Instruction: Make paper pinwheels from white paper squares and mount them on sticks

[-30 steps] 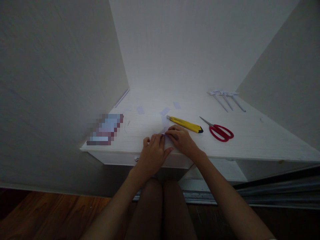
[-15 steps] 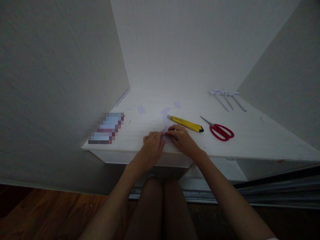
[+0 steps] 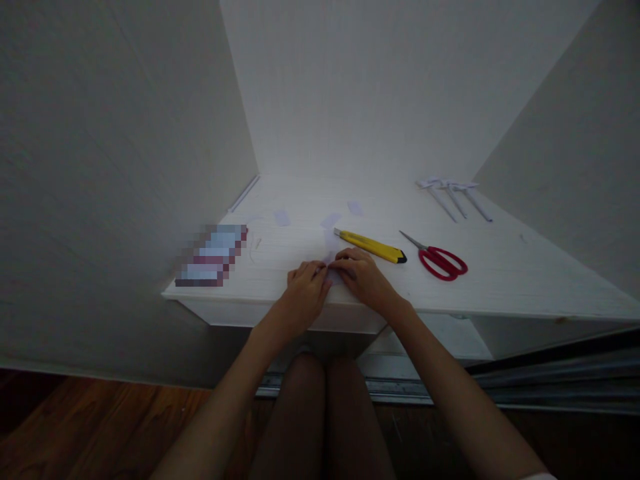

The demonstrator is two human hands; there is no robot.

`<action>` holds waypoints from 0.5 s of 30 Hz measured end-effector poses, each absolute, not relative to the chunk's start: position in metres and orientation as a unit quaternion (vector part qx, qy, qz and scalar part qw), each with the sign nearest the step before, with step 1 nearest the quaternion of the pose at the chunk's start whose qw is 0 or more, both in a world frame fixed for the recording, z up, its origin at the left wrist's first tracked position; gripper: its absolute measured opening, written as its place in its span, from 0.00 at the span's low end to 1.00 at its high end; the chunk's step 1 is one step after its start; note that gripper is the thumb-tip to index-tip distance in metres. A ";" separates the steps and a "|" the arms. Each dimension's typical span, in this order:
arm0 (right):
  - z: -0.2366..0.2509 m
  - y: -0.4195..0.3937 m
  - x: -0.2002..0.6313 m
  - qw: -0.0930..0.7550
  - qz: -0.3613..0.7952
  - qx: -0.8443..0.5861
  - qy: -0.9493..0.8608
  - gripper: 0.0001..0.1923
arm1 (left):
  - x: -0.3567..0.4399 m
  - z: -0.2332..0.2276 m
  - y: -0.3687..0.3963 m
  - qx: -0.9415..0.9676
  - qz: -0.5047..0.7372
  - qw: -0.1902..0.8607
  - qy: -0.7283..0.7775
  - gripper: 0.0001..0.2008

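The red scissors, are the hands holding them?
No, the scissors lie on the white tabletop, apart from the left hand and the right hand.

Small sheet [image 3: 336,275], near: thin, matt paper is seen. Loose slips [image 3: 281,218], farther off: likewise matt paper. Utility knife [image 3: 371,246]: apparently cased in smooth yellow plastic, metallic at the end. Scissors [image 3: 428,252], right: bladed in grey metal, gripped in smooth red plastic. Desktop [image 3: 510,280]: finished in faintly grained white. Floor [image 3: 100,427], near left: brown wood-grain, lightly glossed.
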State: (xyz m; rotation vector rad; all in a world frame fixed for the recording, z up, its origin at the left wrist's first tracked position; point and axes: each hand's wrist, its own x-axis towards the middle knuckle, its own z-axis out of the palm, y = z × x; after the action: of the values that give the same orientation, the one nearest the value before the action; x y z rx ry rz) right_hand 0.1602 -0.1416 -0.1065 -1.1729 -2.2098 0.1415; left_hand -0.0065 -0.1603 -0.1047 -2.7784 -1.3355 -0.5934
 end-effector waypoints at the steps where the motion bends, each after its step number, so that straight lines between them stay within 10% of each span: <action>1: -0.106 -0.142 0.160 0.315 0.057 -0.445 -0.836 0.11 | -0.006 -0.104 -0.160 -0.887 -0.182 0.006 -0.425 0.16; 15: -0.102 -0.154 0.172 0.326 0.076 -0.593 -0.733 0.10 | 0.040 -0.101 -0.178 -0.799 -0.173 0.081 -0.570 0.23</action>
State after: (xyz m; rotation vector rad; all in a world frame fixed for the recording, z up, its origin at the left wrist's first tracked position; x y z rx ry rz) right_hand 0.1720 -0.1543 -0.1020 -1.5535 -1.9203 0.1997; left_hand 0.0396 -0.1783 -0.1008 -2.3886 -1.7023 -0.5178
